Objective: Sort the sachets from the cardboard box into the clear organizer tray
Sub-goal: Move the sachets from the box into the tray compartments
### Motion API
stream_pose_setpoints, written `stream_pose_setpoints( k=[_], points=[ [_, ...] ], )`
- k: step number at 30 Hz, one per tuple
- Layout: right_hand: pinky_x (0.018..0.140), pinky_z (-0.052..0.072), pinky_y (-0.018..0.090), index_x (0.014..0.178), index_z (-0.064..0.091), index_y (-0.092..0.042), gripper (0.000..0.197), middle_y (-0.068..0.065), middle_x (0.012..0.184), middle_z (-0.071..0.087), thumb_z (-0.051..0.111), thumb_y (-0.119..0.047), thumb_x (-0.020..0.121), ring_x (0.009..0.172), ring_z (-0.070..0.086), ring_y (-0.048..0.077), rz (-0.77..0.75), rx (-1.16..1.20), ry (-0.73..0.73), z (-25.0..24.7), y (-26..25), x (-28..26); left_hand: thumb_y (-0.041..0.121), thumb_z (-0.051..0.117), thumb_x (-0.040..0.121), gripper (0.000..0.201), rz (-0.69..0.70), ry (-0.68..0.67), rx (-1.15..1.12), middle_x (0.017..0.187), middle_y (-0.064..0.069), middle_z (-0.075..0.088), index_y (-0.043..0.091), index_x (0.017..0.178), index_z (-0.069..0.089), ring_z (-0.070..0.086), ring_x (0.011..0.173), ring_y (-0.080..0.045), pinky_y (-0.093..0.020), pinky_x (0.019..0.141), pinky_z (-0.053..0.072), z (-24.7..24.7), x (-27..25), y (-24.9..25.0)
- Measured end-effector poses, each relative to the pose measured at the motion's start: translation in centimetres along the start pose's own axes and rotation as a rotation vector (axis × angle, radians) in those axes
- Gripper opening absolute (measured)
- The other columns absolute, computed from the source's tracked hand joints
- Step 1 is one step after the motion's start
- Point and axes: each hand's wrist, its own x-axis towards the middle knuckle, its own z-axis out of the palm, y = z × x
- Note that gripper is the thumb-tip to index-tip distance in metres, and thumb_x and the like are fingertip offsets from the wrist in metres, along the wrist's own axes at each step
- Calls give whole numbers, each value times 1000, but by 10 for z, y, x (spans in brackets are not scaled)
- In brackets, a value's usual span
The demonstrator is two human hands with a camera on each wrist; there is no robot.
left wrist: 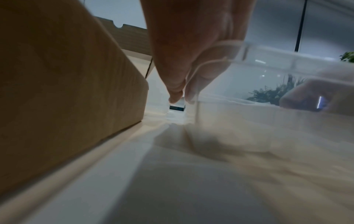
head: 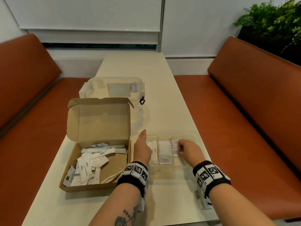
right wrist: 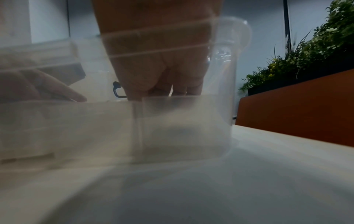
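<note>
Right hand (head: 187, 148) pinches sachet (head: 175, 150) into clear organizer tray (head: 197, 136); left hand (head: 142, 146), fingers straight, steadies tray's left wall. Next, likely: release, reach left into cardboard box (head: 96, 187).

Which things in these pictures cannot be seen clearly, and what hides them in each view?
- Head view: the print on the sachet pinched by the right hand is covered by its fingers.
- Head view: the left hand hides the left edge of the organizer tray.
- Right wrist view: the tray wall blurs everything inside.
- Left wrist view: the cardboard box shows only its outer side; its sachets are hidden.
</note>
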Motion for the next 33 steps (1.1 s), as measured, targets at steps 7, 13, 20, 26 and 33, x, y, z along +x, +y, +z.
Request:
stream_pose_setpoints(
  k=[7,13,20,26,33],
  points=[
    [59,39,24,63,45,-20,26,-1,71,57,61,-4,75,70,52,17,9,69,8,-2,1,2,-21,27,84,78,-9,-4,-10,158,2,20,17,151,23,23,144,-13,-20,113,21,4,0,-4],
    [53,34,23,72,52,-17,18,-5,65,52,68,-16,80,61,47,11,-2,183,160,-14,-13,3,-13,30,91,69,0,-55,-5,160,-4,12,15,152,16,10,148,-15,-24,118,11,3,2,-2],
    [54,34,22,79,58,-16,13,-5,61,51,68,-24,84,56,45,7,-153,381,251,-17,-89,4,22,42,101,37,80,181,-224,139,-5,52,14,136,49,47,128,-18,-25,103,35,-26,2,6],
    [56,37,16,78,58,-19,9,-2,70,59,65,-19,83,63,50,9,-320,430,15,26,-175,-15,19,47,98,22,-20,451,-396,105,-7,67,12,111,62,62,99,-20,-27,82,46,-84,-1,-23],
    [71,42,25,101,60,-12,17,6,101,64,60,-22,86,91,58,20,-323,229,-232,84,-245,-21,1,48,88,44,-413,523,-115,131,-13,52,10,131,50,50,121,-32,-41,99,44,-142,-18,-86]
  ],
)
